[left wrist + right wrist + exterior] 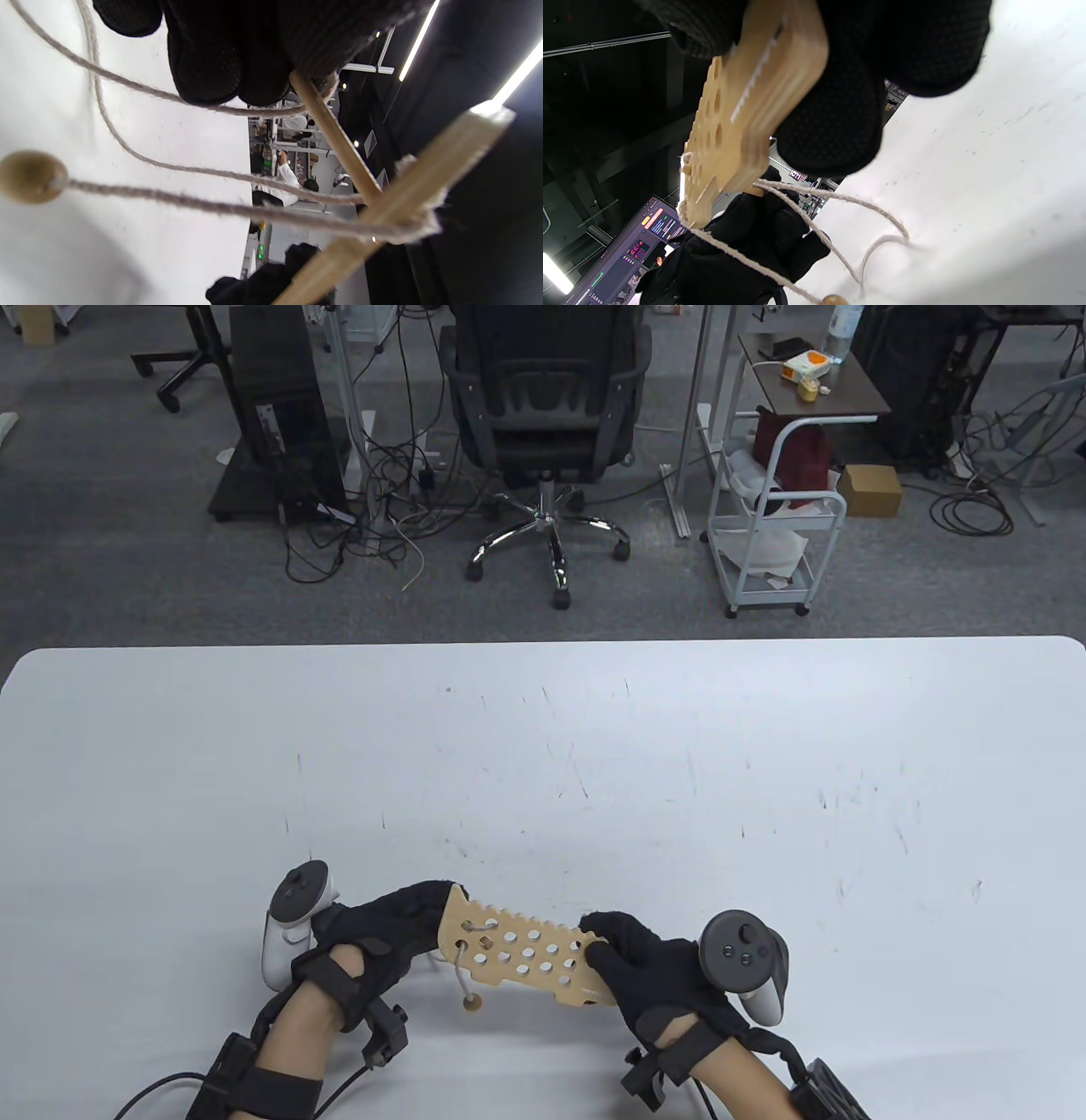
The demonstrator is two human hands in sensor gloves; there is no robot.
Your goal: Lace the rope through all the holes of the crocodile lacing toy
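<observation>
While both hands hold it aloft, the thin plywood crocodile board (522,954) looks light and rigid.
Right hand (649,963) pinches the tail end; left hand (386,933) pinches the wooden needle (335,137) of the limp cord (203,169), bead (470,1003) dangling above the tabletop (594,746).

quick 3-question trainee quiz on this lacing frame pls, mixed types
1. True or false: the crocodile board lies flat on the table, untouched.
2. Which hand holds the wooden needle? A) left hand B) right hand
3. Fill in: the rope ends in a wooden ____.

Key: 1 false, both hands hold it up; 2 A; 3 bead.
</observation>
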